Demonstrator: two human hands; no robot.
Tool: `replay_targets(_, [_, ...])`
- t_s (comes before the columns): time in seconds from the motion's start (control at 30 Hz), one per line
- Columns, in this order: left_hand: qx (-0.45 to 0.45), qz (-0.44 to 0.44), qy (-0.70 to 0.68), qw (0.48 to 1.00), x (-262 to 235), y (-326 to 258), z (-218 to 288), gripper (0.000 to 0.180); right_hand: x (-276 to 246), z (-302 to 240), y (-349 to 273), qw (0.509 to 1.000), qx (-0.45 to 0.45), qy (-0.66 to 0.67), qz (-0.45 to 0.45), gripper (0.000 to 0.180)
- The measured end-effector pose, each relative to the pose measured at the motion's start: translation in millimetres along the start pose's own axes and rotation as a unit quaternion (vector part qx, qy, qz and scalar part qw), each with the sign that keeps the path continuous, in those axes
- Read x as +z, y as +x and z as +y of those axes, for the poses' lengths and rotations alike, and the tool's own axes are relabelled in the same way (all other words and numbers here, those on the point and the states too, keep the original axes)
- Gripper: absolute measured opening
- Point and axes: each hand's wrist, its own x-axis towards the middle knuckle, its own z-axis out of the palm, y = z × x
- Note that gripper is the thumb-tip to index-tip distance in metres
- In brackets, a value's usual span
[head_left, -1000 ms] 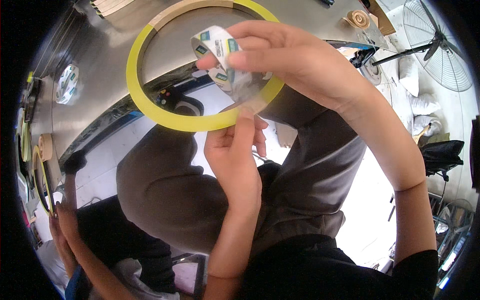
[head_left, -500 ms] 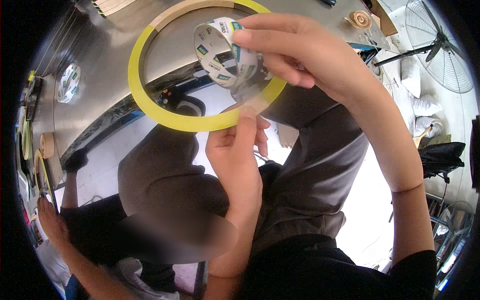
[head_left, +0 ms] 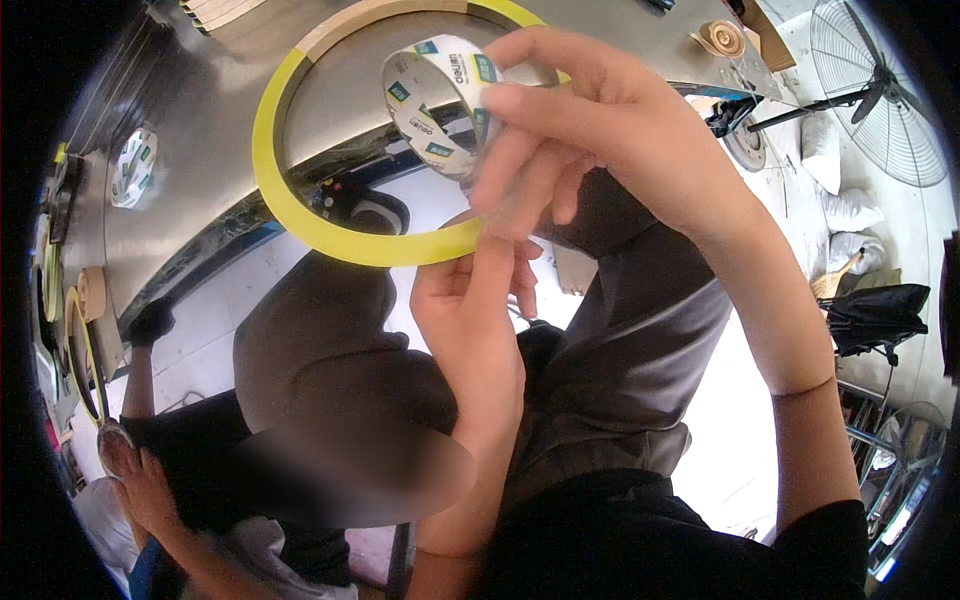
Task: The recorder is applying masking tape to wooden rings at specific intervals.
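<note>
A large thin hoop (head_left: 300, 215), yellow around most of its rim and bare wood at the top, hangs above my lap. My left hand (head_left: 475, 310) pinches its lower right edge from below. My right hand (head_left: 600, 130) holds a roll of clear tape (head_left: 430, 100) with a white core printed in small coloured marks. The roll sits inside the hoop's ring, near its right side. A clear strip of tape seems to run from the roll down to the rim by my left fingers.
A grey metal table (head_left: 190, 150) lies ahead with another tape roll (head_left: 132, 165) at its left and a small wooden spool (head_left: 724, 38) at the far right. More hoops (head_left: 75, 340) lean at the left. Another person sits low left, hand (head_left: 140, 480) visible. A floor fan (head_left: 880, 90) stands right.
My right hand has turned the tape roll and carried it left and upward inside the hoop. The hoop and my left hand have barely shifted.
</note>
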Motion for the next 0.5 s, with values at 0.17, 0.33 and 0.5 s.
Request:
replay_targets(0.17, [0.005, -0.010, 0.002, 1.000, -0.2, -1.3, -2.2, 0.020, -10.0, 17.0, -6.5, 0.998, -0.025, 0.035, -0.039, 0.043])
replay_targets(0.33, [0.006, -0.011, 0.023, 1.000, 1.5, -2.6, 2.9, 0.020, -4.7, 30.6, -15.3, 0.995, -0.098, -0.004, -0.030, 0.056])
replay_targets(0.5, [0.015, -0.010, 0.035, 0.999, 5.0, -0.6, 2.0, 0.022, -1.3, 43.9, -17.6, 0.983, -0.182, -0.003, -0.015, 0.057])
